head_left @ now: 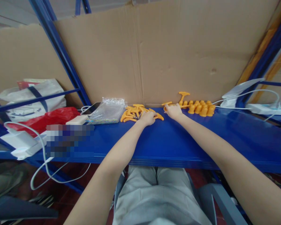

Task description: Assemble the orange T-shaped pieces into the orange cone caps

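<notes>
My left hand (148, 118) rests knuckles-up on the blue shelf (178, 140), its fingers curled down at the right edge of a pile of curved orange plastic pieces (133, 113). Whether it holds anything is hidden. My right hand (173, 111) reaches farther back, fingers pinched on a thin orange T-shaped piece (166, 103) lying by the cardboard wall. Just right of it stands a taller orange T-shaped part (183, 96), then a row of several upright orange cone-like parts (201, 108).
A clear plastic bag (107, 110) and a phone (91, 108) lie left of the pile. A white charger and cables (23, 142), a red bag (48, 118) and a white tote (30, 100) sit at far left. A white power strip (264, 108) lies at right. Cardboard (166, 53) backs the shelf.
</notes>
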Available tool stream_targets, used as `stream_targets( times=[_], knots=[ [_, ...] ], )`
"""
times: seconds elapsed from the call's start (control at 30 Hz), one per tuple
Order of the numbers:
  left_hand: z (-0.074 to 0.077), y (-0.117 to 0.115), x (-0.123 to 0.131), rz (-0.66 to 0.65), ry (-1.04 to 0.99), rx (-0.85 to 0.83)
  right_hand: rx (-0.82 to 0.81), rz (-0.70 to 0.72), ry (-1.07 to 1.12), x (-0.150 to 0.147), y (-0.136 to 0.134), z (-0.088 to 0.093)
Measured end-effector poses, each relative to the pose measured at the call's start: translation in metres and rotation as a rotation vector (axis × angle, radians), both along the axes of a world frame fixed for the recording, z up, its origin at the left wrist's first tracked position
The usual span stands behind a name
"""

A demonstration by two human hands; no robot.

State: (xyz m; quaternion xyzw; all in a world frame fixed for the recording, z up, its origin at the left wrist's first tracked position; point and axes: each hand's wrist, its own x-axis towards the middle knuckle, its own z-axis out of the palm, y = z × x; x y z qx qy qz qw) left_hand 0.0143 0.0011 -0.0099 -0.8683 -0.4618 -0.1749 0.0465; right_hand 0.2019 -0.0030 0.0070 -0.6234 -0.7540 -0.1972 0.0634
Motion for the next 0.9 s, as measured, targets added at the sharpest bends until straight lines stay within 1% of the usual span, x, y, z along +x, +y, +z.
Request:
stream_targets(
  times=[0.1,0.2,0.3,0.43,0.57,0.67,0.77,0.83,0.9],
  knots=[
    [0.004,-0.005,0.001,0.020,-0.015,0.006,-0.007,0.019,0.007,0.001,0.000,-0.004],
    [0.010,-0.010,0.002,0.042,-0.042,0.049,-0.004,0.048,-0.003,0.002,0.002,-0.008],
    [0.017,-0.013,0.001,0.089,-0.089,0.074,0.005,0.062,0.007,0.003,0.004,-0.013],
    [0.021,-0.014,0.000,0.142,-0.167,0.063,-0.006,0.009,0.089,0.003,0.005,-0.016],
    [0.023,-0.015,0.002,0.170,-0.254,0.071,-0.014,-0.042,0.193,0.008,0.005,-0.012],
    [0.026,-0.018,0.004,0.213,-0.310,0.046,-0.047,-0.035,0.235,0.018,0.005,-0.007],
    [0.030,-0.022,0.006,0.241,-0.376,0.030,-0.055,0.010,0.211,0.035,0.004,-0.001],
    [0.032,-0.023,0.007,0.234,-0.428,0.032,-0.033,0.026,0.203,0.047,0.002,0.003],
    [0.033,-0.023,0.008,0.196,-0.483,0.046,0.014,0.007,0.238,0.061,0.000,0.006]
  ],
)
